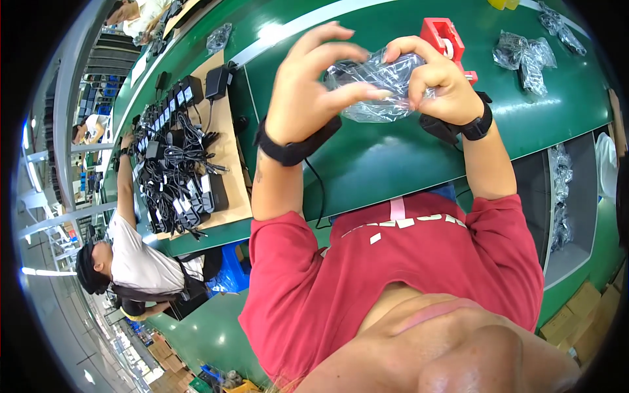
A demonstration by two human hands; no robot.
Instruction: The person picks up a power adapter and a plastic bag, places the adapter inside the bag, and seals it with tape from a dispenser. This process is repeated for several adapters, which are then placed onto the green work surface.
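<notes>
Nearest to us, our two forearms rise over the red shirt and across the near edge of the green desk (367,170), each wrist wrapped in a black band, and between them we hold a clear plastic bag (380,82) with something dark inside, raised above the middle of the desk and not resting on it. Our left hand (308,88) is half open, the thumb and forefinger closing on the bag's left end while the other fingers fan out loosely above it. Our right hand (436,78) is curled more tightly, the fingers folded over the bag's right end and top. We judge the bag to be light, since fingertips alone carry it, and the film looks thin, crinkly and slick, so it will likely slide and crumple under a pinch; the dark contents seem to give it the only firm body, so the surest hold is through the film onto that lump, not on the loose edges. Just beyond our right hand stands a red tape dispenser (442,36). Toward the far right corner lie more filled clear bags (527,56). Along the desk's left edge a tan board (226,144) carries a crowd of black power adapters (177,157) with coiled cords, where another person's hand (126,141) reaches in.
</notes>
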